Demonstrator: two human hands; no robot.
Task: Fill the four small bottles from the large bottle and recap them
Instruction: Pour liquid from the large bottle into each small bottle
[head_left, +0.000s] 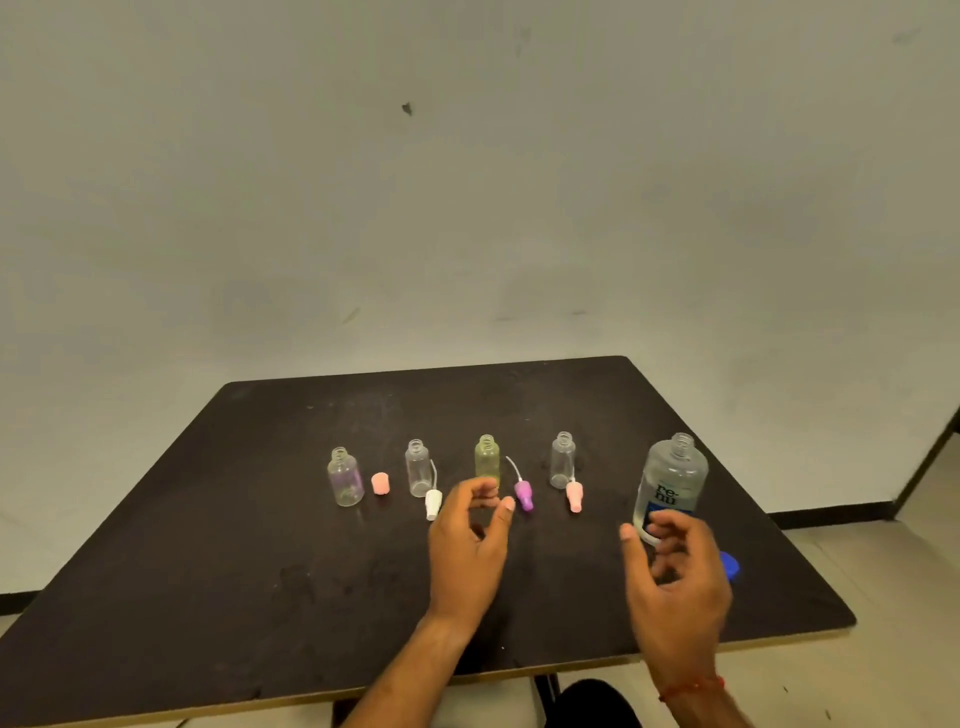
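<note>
While four uncapped small clear bottles (487, 458) left of the large clear bottle (675, 475) look unfilled, left hand (470, 543) and right hand (678, 582) hover empty.

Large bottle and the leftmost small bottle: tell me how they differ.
The large bottle is far taller and wider than the leftmost small bottle. The large bottle carries a printed label; the small one has none and looks purple-tinted. The large bottle stands at the row's right end by the right hand, the small one at its left end. Both stand upright and uncapped on the table.
</note>
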